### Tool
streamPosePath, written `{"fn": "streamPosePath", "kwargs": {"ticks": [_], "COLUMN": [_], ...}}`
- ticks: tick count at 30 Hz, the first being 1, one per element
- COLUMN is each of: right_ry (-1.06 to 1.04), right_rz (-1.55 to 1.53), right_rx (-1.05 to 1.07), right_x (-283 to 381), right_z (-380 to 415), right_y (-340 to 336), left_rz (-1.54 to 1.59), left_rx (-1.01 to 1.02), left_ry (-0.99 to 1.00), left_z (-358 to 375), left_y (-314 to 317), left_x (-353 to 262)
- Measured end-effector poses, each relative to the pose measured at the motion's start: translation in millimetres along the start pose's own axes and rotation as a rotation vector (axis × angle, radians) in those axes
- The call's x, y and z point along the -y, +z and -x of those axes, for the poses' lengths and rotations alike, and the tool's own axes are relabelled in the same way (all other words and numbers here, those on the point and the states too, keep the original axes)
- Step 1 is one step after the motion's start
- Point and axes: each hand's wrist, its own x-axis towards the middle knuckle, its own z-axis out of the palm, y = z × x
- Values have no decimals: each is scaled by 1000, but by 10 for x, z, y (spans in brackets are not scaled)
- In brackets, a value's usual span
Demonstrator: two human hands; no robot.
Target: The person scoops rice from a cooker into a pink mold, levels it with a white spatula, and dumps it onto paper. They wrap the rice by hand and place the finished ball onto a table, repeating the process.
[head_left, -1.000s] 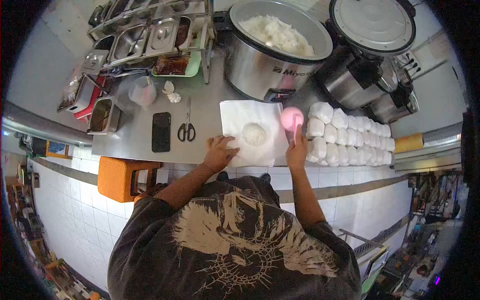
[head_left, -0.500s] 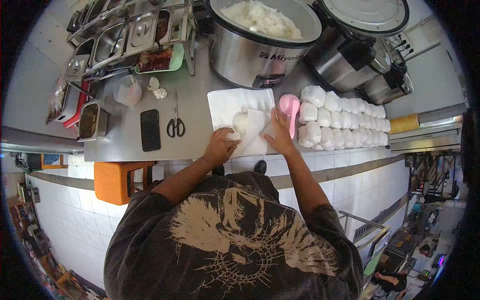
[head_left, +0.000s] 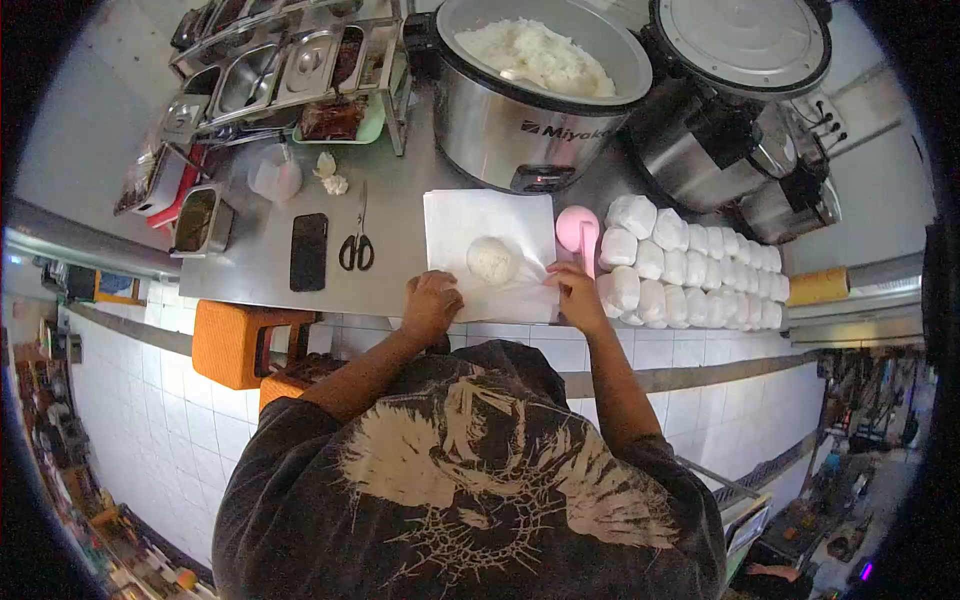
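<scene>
A round mound of white rice [head_left: 492,261] sits on white wrapping paper [head_left: 455,215], laid on the steel table in front of me. My left hand [head_left: 431,304] is at the paper's lower left corner, its fingers curled in against the edge. On the right side my right hand [head_left: 577,294] pinches the paper's edge, which is creased between the fingers and the rice. Just beyond that hand lies a pink scoop [head_left: 577,230], its handle pointing toward me. Several white wrapped packets [head_left: 650,262] are stacked in rows to the right of the scoop.
Behind the paper stands a large rice cooker [head_left: 490,120] full of rice, with other cookers [head_left: 690,160] at right. Scissors [head_left: 357,250] and a black phone [head_left: 308,252] lie left. Metal food trays [head_left: 250,80] fill the back left. An orange stool [head_left: 228,345] stands below the table.
The paper flap that partly covered the rice is now off it, and the mound shows whole. My right hand has moved down to the paper's right edge. The view has shifted slightly.
</scene>
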Motion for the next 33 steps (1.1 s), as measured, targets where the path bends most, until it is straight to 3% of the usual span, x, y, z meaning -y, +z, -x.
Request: {"fn": "streamPosePath", "kwargs": {"ticks": [6, 9, 13, 16, 22, 25, 29, 33], "right_ry": [106, 292, 349, 308, 403, -27, -398, -272], "right_rz": [-304, -291, -109, -138, 138, 396, 380, 560], "right_rx": [54, 54, -73, -246, -346, -533, -29, 8], "right_x": [-53, -207, -503, -640, -285, 214, 166, 375], "right_z": [314, 399, 240, 137, 87, 182, 361, 359], "right_y": [51, 130, 310, 451, 504, 502, 843, 936], "left_rz": [-9, -15, 122, 241, 266, 268, 118, -172], "left_rx": [-62, -42, -80, -53, 8, 40, 23, 55], "left_ry": [49, -19, -208, -437, -472, -473, -329, -264], "left_z": [175, 182, -13, -302, -388, -372, -460, -983], "left_y": [-331, -311, -240, -286, 24, -2, 13, -110], "left_x": [-245, -352, -444, -409, 119, 149, 299, 374]}}
